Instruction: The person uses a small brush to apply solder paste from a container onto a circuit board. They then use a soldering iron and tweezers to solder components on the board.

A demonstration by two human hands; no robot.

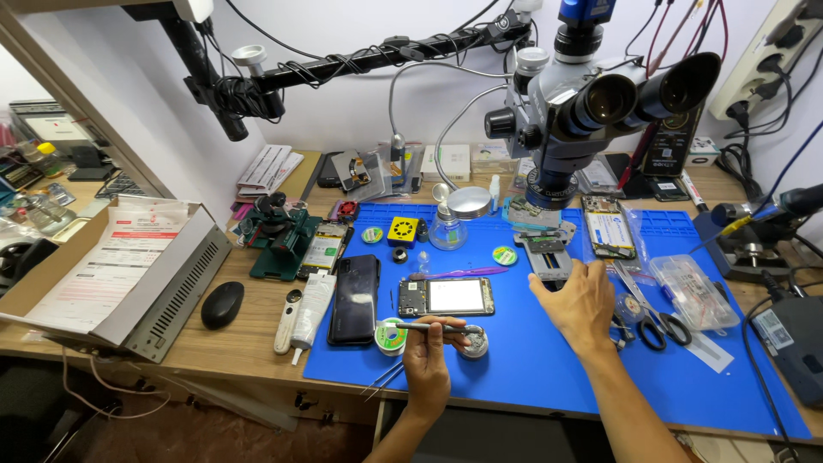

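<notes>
Cluttered repair desk, blue mat near its front edge. Left hand (426,360) pinches thin metal tweezers (437,327) level over a small round tin (472,344); they're light, stiff and probably slippery, so mid-shaft seems the best hold. Right hand (581,304) rests open, palm down. Further back lies an opened phone (446,297).

Matt blue rubbery mat (531,360) on a wooden desk (257,330), glossy black phone (354,300).

Blue mat (549,360) on wooden bench (257,330)
</notes>
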